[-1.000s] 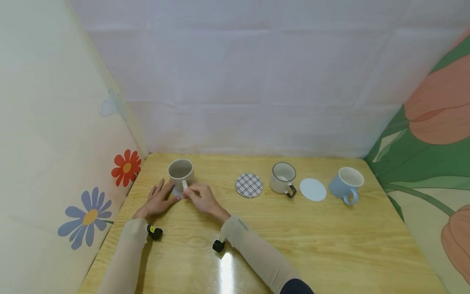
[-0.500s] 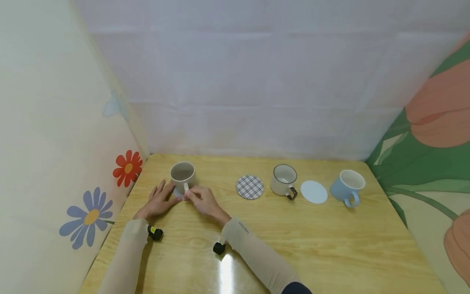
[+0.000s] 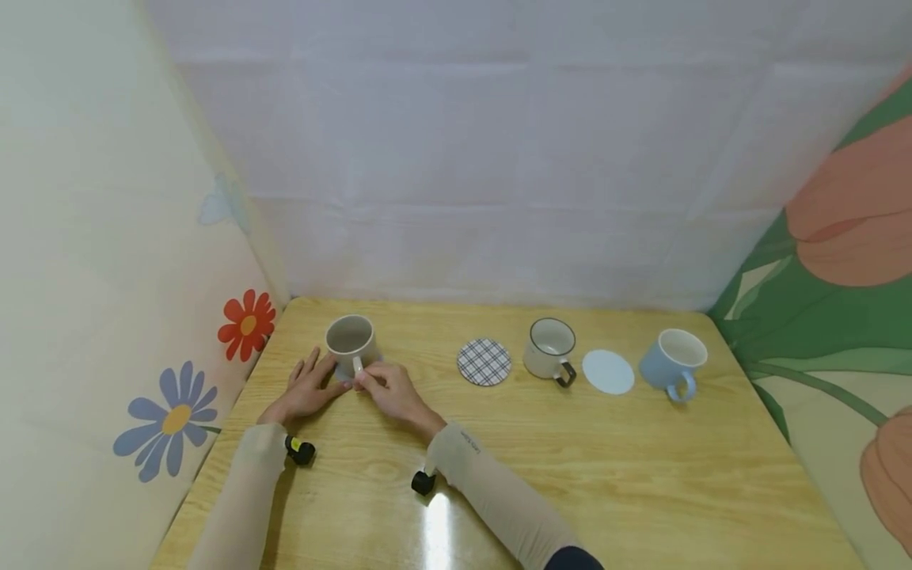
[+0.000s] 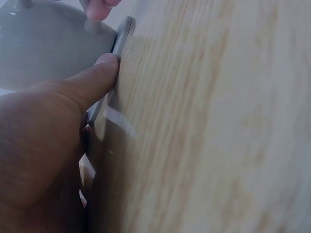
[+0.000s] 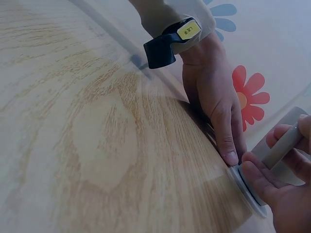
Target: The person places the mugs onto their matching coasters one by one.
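Note:
A grey mug (image 3: 351, 339) stands at the table's far left, over a pale round coaster (image 3: 345, 375). My right hand (image 3: 392, 391) pinches the mug's handle (image 3: 358, 365) between thumb and fingers. Palm down beside the mug, my left hand (image 3: 305, 389) lies with its fingers extended. In the left wrist view, the left thumb (image 4: 99, 77) presses at the edge of the coaster (image 4: 125, 35), just under the mug (image 4: 53, 46). The right wrist view shows the left hand (image 5: 216, 92) against the coaster's rim (image 5: 248, 194), with my right hand (image 5: 291, 204) opposite.
Along the back of the wooden table (image 3: 641, 475) lie a plaid coaster (image 3: 484, 362) and a white coaster (image 3: 608, 372). A white mug (image 3: 549, 348) with a dark handle stands between them, and a blue mug (image 3: 672, 364) stands farther right. A flower-printed wall (image 3: 167, 423) borders the left side.
The grey mug, held by its handle in my right hand, has shifted slightly left over the coaster in the last half second. My left hand has stayed in place.

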A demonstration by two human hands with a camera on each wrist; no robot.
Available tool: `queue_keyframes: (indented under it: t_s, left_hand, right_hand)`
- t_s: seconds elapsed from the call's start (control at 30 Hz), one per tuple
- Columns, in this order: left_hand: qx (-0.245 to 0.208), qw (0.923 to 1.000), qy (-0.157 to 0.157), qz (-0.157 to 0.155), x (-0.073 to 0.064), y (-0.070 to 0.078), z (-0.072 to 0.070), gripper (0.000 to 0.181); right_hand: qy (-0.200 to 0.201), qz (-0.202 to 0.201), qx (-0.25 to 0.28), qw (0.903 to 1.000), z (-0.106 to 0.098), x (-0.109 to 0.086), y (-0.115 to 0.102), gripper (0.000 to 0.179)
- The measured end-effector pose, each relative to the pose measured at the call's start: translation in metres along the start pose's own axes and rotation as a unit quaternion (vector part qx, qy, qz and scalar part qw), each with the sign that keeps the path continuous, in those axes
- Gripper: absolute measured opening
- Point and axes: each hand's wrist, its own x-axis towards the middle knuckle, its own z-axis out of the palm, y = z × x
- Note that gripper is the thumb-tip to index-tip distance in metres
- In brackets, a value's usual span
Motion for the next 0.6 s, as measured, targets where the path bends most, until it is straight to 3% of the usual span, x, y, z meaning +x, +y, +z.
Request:
queue_keyframes:
  t_s: [0.27,0.6]
  left_hand:
    - [-0.002,0.9998,0.002,0.020,-0.0051,0.0031,-0.0013,0.086]
    - [0.015,0.9998,-0.001,0.012,-0.0012,-0.0002,-0.0005,0.086]
  right_hand:
    - [-0.002,0.002,0.004,1.0000,0.0038,-0.0004,-0.0017,0.025]
    - [-0.004,0.029,0.005,0.9996,0.0043,-0.0011,-0.0061,0.025]
